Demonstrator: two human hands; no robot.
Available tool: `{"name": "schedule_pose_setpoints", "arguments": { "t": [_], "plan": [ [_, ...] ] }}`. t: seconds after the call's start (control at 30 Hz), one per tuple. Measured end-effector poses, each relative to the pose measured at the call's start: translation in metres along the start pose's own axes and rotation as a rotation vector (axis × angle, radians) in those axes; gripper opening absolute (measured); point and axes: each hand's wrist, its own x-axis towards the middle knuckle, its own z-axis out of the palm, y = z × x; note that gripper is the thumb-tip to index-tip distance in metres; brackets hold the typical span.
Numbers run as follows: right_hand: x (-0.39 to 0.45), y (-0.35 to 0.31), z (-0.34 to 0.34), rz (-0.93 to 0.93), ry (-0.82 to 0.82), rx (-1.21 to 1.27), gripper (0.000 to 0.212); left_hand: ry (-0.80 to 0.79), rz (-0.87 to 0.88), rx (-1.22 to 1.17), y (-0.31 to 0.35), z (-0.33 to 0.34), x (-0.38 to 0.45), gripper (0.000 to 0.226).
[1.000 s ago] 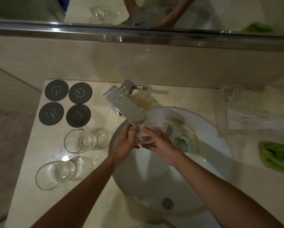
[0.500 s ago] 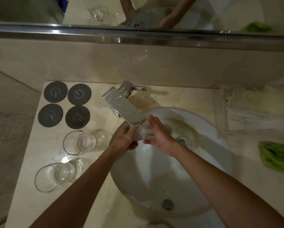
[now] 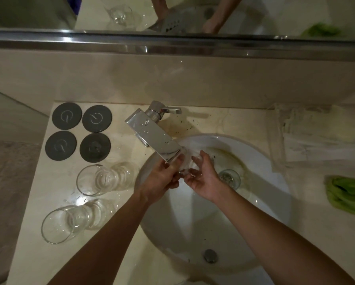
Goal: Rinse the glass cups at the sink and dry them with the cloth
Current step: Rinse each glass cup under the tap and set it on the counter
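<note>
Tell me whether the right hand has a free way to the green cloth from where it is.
Probably yes: the right hand is open over the sink, and the green cloth lies on bare counter to its right, nothing between.

Showing white in the sink [image 3: 275,175], green in the cloth [image 3: 347,194], dark grey with pale swirls in the coasters [image 3: 66,115].

Both bare forearms reach forward; left hand [image 3: 162,177] curls in a grip, right hand [image 3: 203,177] cups opposite, fingers loosely bent.
</note>
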Motion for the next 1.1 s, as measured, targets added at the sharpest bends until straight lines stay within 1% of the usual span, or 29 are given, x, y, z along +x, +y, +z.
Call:
{"name": "schedule_pose_setpoints", "arguments": {
  "t": [0.03, 0.1, 0.17, 0.2, 0.27, 0.33, 0.37, 0.47, 0.53, 0.57, 0.67, 0.7, 0.73, 0.8, 0.87, 0.93, 0.97, 1.0, 1.03, 1.07, 1.1],
  "plan": [
    [0.001, 0.002, 0.0, -0.001, -0.006, 0.001, 0.046, 0.026, 0.003, 0.013, -0.001, 0.001, 0.0, 0.028],
    [0.001, 0.004, 0.0, -0.007, -0.018, -0.015, 0.046, 0.114, -0.032, -0.016, -0.004, 0.002, 0.002, 0.02],
    [0.001, 0.005, 0.001, -0.026, -0.033, -0.039, 0.043, 0.164, -0.074, -0.042, -0.007, -0.001, 0.005, 0.024],
    [0.0, 0.005, 0.001, -0.036, -0.036, -0.056, 0.043, 0.163, -0.077, -0.051, -0.007, -0.002, 0.004, 0.024],
    [0.0, 0.004, 0.003, -0.048, -0.037, -0.077, 0.043, 0.124, -0.059, -0.08, -0.009, -0.004, 0.003, 0.016],
    [0.001, 0.003, 0.006, -0.046, -0.032, -0.078, 0.044, 0.072, -0.08, -0.091, -0.01, -0.007, 0.002, 0.039],
    [0.002, 0.003, 0.007, -0.042, -0.034, -0.078, 0.045, 0.071, -0.081, -0.088, -0.01, -0.007, 0.003, 0.042],
    [0.006, 0.003, 0.005, -0.042, -0.041, -0.074, 0.054, 0.103, -0.076, -0.131, -0.01, -0.006, 0.007, 0.011],
    [0.007, 0.001, 0.003, -0.049, -0.03, -0.071, 0.052, 0.108, -0.088, -0.129, -0.011, -0.009, 0.009, 0.013],
    [0.008, 0.0, 0.002, -0.049, -0.023, -0.071, 0.049, 0.092, -0.079, -0.119, -0.011, -0.01, 0.008, 0.015],
    [0.006, 0.0, 0.003, -0.05, -0.033, -0.084, 0.047, -0.001, -0.065, -0.053, -0.009, -0.01, 0.006, 0.042],
    [0.007, 0.0, 0.003, -0.051, -0.041, -0.092, 0.047, -0.006, -0.061, -0.055, -0.008, -0.008, 0.007, 0.045],
    [0.007, 0.0, 0.003, -0.052, -0.041, -0.098, 0.047, 0.009, -0.056, -0.092, -0.008, -0.007, 0.008, 0.038],
    [0.006, 0.0, 0.005, -0.052, -0.034, -0.103, 0.046, 0.084, -0.056, -0.17, -0.008, -0.006, 0.01, 0.013],
    [0.004, -0.001, 0.005, -0.057, -0.03, -0.104, 0.046, 0.096, -0.059, -0.185, -0.01, -0.009, 0.011, 0.021],
    [0.006, -0.002, 0.005, -0.061, -0.026, -0.111, 0.045, 0.044, -0.048, -0.157, -0.008, -0.009, 0.008, 0.014],
    [0.007, -0.001, 0.004, -0.064, -0.029, -0.116, 0.046, 0.0, -0.049, -0.133, -0.008, -0.008, 0.005, 0.022],
    [0.008, -0.001, 0.003, -0.066, -0.036, -0.122, 0.048, -0.018, -0.069, -0.11, -0.008, -0.009, 0.005, 0.035],
    [0.01, 0.0, 0.002, -0.07, -0.041, -0.129, 0.05, -0.02, -0.069, -0.109, -0.007, -0.008, 0.005, 0.042],
    [0.011, 0.001, 0.002, -0.07, -0.046, -0.135, 0.051, -0.001, -0.068, -0.139, -0.008, -0.008, 0.005, 0.039],
    [0.01, 0.001, 0.002, -0.07, -0.044, -0.139, 0.051, 0.045, -0.063, -0.175, -0.008, -0.007, 0.006, 0.029]
  ]
}}
